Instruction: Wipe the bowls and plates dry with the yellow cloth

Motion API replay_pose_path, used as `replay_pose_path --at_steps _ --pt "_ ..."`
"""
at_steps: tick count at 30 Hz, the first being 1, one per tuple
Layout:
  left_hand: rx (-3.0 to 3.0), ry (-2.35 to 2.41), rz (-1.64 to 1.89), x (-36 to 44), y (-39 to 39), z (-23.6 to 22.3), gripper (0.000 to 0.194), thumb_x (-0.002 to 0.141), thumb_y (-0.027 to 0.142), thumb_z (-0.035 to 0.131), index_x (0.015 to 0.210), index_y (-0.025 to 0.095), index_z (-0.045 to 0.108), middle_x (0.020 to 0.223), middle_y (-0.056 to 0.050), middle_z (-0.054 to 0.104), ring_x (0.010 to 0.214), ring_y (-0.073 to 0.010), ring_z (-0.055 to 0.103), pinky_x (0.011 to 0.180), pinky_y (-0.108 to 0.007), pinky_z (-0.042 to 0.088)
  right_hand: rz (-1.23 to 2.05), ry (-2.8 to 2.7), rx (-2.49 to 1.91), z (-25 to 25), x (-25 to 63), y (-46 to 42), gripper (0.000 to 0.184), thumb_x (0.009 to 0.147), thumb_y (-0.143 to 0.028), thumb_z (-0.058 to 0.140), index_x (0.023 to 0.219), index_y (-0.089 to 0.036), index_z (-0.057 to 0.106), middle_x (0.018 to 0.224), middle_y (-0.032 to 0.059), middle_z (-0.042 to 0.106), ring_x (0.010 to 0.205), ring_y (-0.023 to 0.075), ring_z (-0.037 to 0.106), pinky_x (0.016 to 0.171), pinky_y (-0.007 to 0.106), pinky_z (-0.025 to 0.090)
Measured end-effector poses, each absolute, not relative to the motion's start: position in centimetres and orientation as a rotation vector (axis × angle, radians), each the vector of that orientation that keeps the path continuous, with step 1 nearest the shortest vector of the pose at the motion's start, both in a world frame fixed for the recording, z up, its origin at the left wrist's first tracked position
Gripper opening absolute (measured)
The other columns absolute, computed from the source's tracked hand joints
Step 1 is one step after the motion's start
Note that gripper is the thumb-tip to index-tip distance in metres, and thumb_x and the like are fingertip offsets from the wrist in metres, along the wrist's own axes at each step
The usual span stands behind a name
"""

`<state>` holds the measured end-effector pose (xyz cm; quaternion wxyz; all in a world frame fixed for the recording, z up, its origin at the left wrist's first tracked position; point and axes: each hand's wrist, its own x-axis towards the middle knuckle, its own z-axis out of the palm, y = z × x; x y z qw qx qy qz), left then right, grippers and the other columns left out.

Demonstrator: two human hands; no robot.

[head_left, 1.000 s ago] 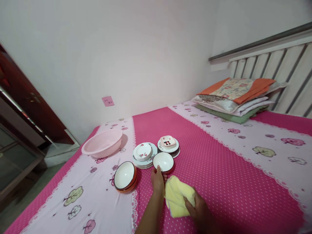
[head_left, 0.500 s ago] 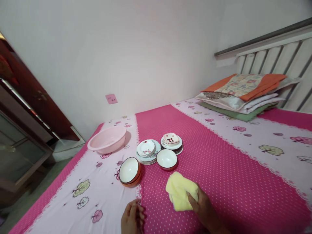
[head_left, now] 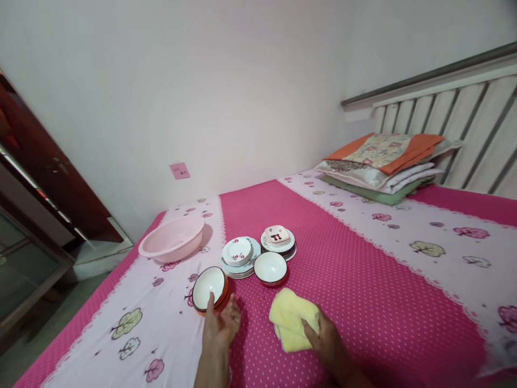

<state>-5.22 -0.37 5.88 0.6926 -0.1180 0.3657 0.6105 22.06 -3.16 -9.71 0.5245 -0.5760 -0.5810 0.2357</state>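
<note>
Counting one round pale-pink plastic basin (head_left: 172,240), two piles of round white plates (small red-flowered plates (head_left: 237,250) topping bigger plates (head_left: 250,265) in the left pile, dark-edged plates (head_left: 280,248) in the right), one square pink-rimmed dish (head_left: 277,234) topping the latter. Also counting one lone round orange bowl (head_left: 270,267), white inside, just in front, plus one nested stack of matching orange bowls (head_left: 207,287), looking like at least two, all on the pink-and-white printed bedspread (head_left: 355,285). Holding the left hand (head_left: 220,325) open, thumb over the stack's inside, fingers apart by its right side; honestly failing to tell if touching. Clamping the right hand (head_left: 323,333) around one soft yellow cloth (head_left: 291,319), near the lone bowl.
</note>
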Motion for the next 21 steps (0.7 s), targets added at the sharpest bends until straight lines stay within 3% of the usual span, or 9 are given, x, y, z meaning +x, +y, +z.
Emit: replay_pose_path --at_steps 5,9,15,21 --pt "-0.354 0.835 1.376 -5.7 2.6 5.8 0.027 0.105 0.038 0.056 0.1 0.012 0.061 0.073 -0.002 0.066 0.049 -0.009 0.061 0.037 -0.014 0.039 0.544 -1.397 -1.367 -9.6 22.0 -3.2 0.046 0.091 -0.052 0.055 0.118 -0.017 0.066 0.111 0.0174 0.08 0.103 0.031 0.078 0.09 0.037 0.063" --pt "-0.375 0.871 1.364 -5.9 3.2 5.8 0.02 0.109 0.023 0.046 0.104 0.013 0.064 0.081 -0.001 0.068 0.055 -0.0081 0.062 0.038 -0.015 0.037 0.56 -1.401 -1.355 -9.6 22.0 -3.1 0.044 0.092 -0.05 0.054 0.118 -0.017 0.066 0.11 0.0169 0.08 0.103 0.0306 0.078 0.091 0.037 0.062" --pt "-0.367 0.901 1.35 -6.2 3.0 5.5 0.014 0.107 0.023 0.053 0.107 0.014 0.064 0.082 0.003 0.064 0.054 -0.0058 0.054 0.04 -0.015 0.036 0.572 -1.39 -1.357 -9.5 22.0 -3.2 0.046 0.091 -0.051 0.056 0.119 -0.016 0.066 0.111 0.0177 0.079 0.104 0.0308 0.078 0.091 0.037 0.062" --pt "-0.2 0.901 1.338 -6.3 2.5 5.4 0.032 0.098 -0.001 0.032 0.11 0.015 0.058 0.08 -0.001 0.065 0.051 -0.008 0.056 0.042 -0.017 0.039 0.587 -1.387 -1.358 -9.4 22.0 -3.4 0.043 0.091 -0.052 0.057 0.118 -0.019 0.067 0.11 0.0157 0.08 0.103 0.0304 0.078 0.09 0.037 0.062"
